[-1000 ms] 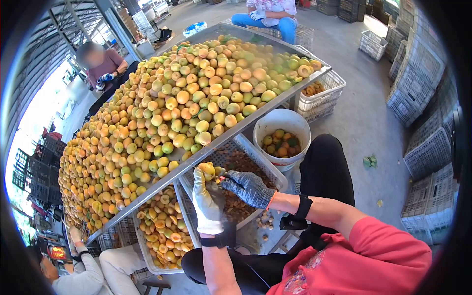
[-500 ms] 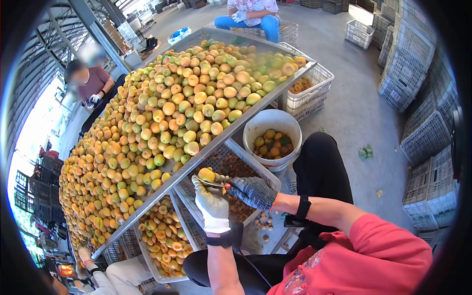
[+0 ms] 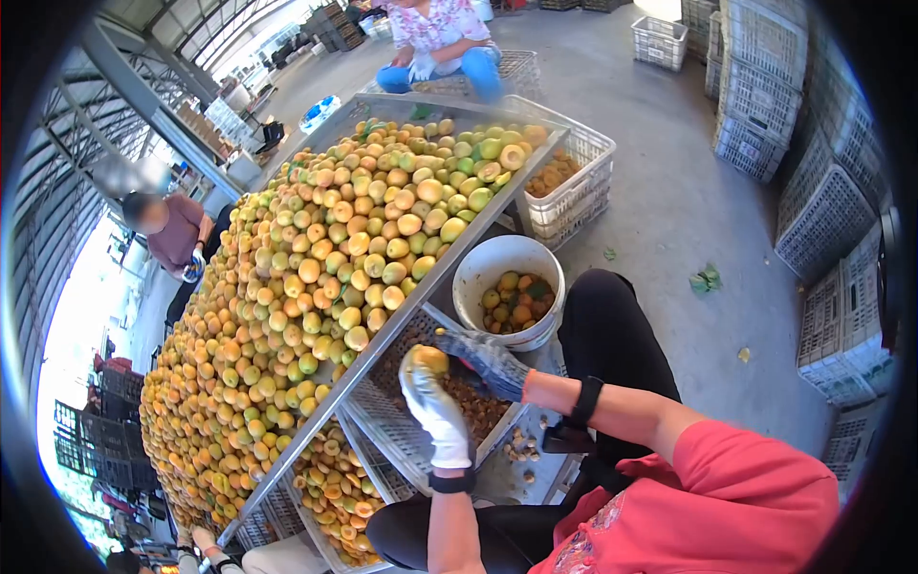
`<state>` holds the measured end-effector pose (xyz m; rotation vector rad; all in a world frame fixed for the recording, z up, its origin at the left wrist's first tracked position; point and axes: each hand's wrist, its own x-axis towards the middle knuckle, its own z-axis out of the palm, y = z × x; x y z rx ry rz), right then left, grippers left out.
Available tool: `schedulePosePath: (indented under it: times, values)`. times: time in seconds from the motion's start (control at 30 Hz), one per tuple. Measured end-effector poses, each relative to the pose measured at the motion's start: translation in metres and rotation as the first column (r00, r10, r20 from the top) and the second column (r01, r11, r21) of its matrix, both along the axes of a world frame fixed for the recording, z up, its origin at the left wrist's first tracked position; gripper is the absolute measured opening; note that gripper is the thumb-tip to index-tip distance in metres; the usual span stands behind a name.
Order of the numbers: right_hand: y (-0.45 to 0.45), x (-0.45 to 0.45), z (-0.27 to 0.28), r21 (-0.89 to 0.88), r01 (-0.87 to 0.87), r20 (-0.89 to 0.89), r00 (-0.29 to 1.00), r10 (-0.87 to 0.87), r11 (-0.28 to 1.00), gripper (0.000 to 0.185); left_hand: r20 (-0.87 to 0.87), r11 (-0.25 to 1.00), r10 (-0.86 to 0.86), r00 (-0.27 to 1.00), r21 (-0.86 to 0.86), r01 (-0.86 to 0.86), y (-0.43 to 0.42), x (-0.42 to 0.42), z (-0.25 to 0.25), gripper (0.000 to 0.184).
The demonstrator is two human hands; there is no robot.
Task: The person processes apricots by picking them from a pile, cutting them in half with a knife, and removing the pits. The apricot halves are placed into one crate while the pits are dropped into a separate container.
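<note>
My left hand (image 3: 435, 407), in a white glove, is closed on a yellow-orange fruit (image 3: 426, 360) above a crate of brown pits (image 3: 476, 407). Just right of it is my right hand (image 3: 486, 364), in a grey glove, its fingers wrapped round a small tool with a red part, mostly hidden. The two hands are close together beside the metal rim (image 3: 382, 327) of a table heaped with whole fruit (image 3: 316, 258). Halved fruit (image 3: 337, 493) fills a crate at the lower left of my hands.
A white bucket (image 3: 467, 277) with some fruit stands by my knee. Behind it is a stacked white crate (image 3: 585, 191). People sit at the far side (image 3: 442, 43), left side (image 3: 177, 234) and lower left of the table. Tall crate stacks (image 3: 760, 91) line the right.
The view has shifted, so the table and bucket appear further left and lower. My right hand has come away from the fruit, which stays in my left hand.
</note>
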<state>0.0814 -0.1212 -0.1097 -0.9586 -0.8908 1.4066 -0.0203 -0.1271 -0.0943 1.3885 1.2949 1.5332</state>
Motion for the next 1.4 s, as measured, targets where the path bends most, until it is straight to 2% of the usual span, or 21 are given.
schedulePosePath:
  times: [0.07, 0.1, 0.13, 0.2, 0.23, 0.27, 0.33, 0.4, 0.47, 0.5, 0.6, 0.67, 0.77, 1.07, 1.13, 1.17, 1.2, 1.23, 1.27, 1.3, 1.4]
  values:
    - [0.013, -0.001, 0.005, -0.146, -0.074, -0.317, 0.948, 0.024, 0.987, 0.024, -0.464, 0.941, 0.183, 0.867, 0.339, -0.018, -0.002, 0.012, -0.010, 0.034]
    - [0.013, 0.002, 0.006, -0.190, -0.085, -0.328, 0.945, 0.019, 0.978, 0.028, -0.586, 0.950, 0.209, 0.783, 0.312, -0.020, -0.004, 0.011, -0.010, 0.040]
    - [0.013, 0.005, 0.006, -0.196, -0.088, -0.328, 0.944, 0.019, 0.977, 0.028, -0.588, 0.952, 0.207, 0.782, 0.306, -0.022, -0.005, 0.012, -0.011, 0.040]
    - [0.011, 0.008, 0.012, -0.123, 0.123, 0.074, 0.991, -0.114, 0.985, 0.031, -0.574, 0.992, 0.063, 0.816, 0.127, 0.012, -0.008, 0.014, -0.009, 0.041]
    - [0.008, 0.012, 0.015, -0.077, 0.130, 0.317, 0.943, -0.099, 0.988, 0.040, -0.533, 0.992, 0.090, 0.841, 0.126, -0.026, -0.005, 0.014, -0.021, 0.040]
    - [0.009, 0.012, 0.011, -0.088, 0.123, 0.315, 0.945, -0.090, 0.988, 0.040, -0.537, 0.993, 0.090, 0.839, 0.116, -0.033, -0.007, 0.016, -0.020, 0.040]
    - [0.013, 0.012, 0.003, -0.044, 0.168, 0.649, 0.754, -0.099, 0.985, 0.044, -0.427, 0.992, 0.028, 0.904, -0.100, -0.078, -0.008, 0.022, -0.015, 0.038]
    - [0.014, 0.012, -0.005, 0.007, 0.183, 0.680, 0.720, -0.138, 0.983, 0.045, -0.345, 0.986, 0.015, 0.938, -0.151, -0.071, -0.001, 0.025, -0.039, 0.037]
    - [0.017, 0.012, -0.009, 0.029, 0.174, 0.764, 0.631, -0.134, 0.984, 0.044, 0.209, 0.974, 0.020, 0.978, -0.223, 0.027, 0.007, 0.027, -0.063, 0.036]
    - [0.021, 0.010, -0.017, 0.088, 0.176, 0.747, 0.640, -0.182, 0.980, 0.042, 0.282, 0.975, -0.003, 0.959, -0.214, 0.066, 0.008, 0.026, -0.070, 0.033]
    - [0.023, 0.007, -0.028, 0.133, 0.138, 0.762, 0.619, -0.190, 0.981, 0.039, 0.262, 0.990, 0.035, 0.964, -0.140, 0.002, 0.012, 0.024, -0.085, 0.031]
    - [0.026, 0.006, -0.026, 0.171, 0.132, 0.768, 0.603, -0.216, 0.976, 0.043, 0.349, 0.984, 0.091, 0.933, -0.176, -0.031, 0.019, 0.025, -0.085, 0.030]
    - [0.029, 0.004, -0.025, 0.255, 0.102, 0.758, 0.596, -0.264, 0.962, 0.039, 0.593, 0.956, 0.098, 0.799, -0.278, 0.089, 0.030, 0.020, -0.080, 0.022]
    - [0.031, 0.014, -0.018, 0.294, -0.019, 0.862, 0.436, -0.256, 0.956, 0.029, 0.749, 0.847, 0.046, 0.661, -0.380, 0.372, 0.037, 0.015, -0.083, 0.031]
    - [0.028, 0.017, -0.020, 0.334, -0.039, 0.850, 0.445, -0.282, 0.942, 0.029, 0.584, 0.822, -0.191, 0.789, -0.345, 0.453, 0.041, 0.005, -0.098, 0.030]
    - [0.028, 0.019, -0.019, 0.303, -0.052, 0.871, 0.419, -0.255, 0.951, 0.029, -0.225, 0.965, -0.252, 0.941, -0.128, 0.228, 0.028, 0.017, -0.063, 0.032]
    - [0.028, 0.023, -0.021, 0.306, -0.050, 0.870, 0.420, -0.258, 0.951, 0.029, -0.226, 0.965, -0.254, 0.940, -0.125, 0.230, 0.030, 0.014, -0.059, 0.032]
    - [0.028, 0.027, -0.023, 0.323, 0.026, 0.746, 0.608, -0.272, 0.946, 0.028, 0.427, 0.821, -0.283, 0.859, -0.355, 0.447, 0.035, 0.007, -0.056, 0.034]
    - [0.028, 0.031, -0.022, 0.321, 0.101, 0.581, 0.764, -0.280, 0.942, 0.027, 0.886, 0.604, -0.024, 0.463, -0.356, 0.713, 0.037, 0.002, -0.050, 0.036]
    - [0.027, 0.037, -0.016, 0.232, 0.106, 0.591, 0.774, -0.227, 0.967, 0.025, 0.793, 0.639, 0.076, 0.605, -0.505, 0.581, 0.037, 0.008, -0.048, 0.042]
    - [0.039, 0.059, -0.018, 0.314, 0.245, 0.592, 0.704, -0.391, 0.917, 0.020, 0.786, 0.718, -0.044, 0.617, -0.404, 0.567, 0.032, 0.004, -0.037, 0.042]
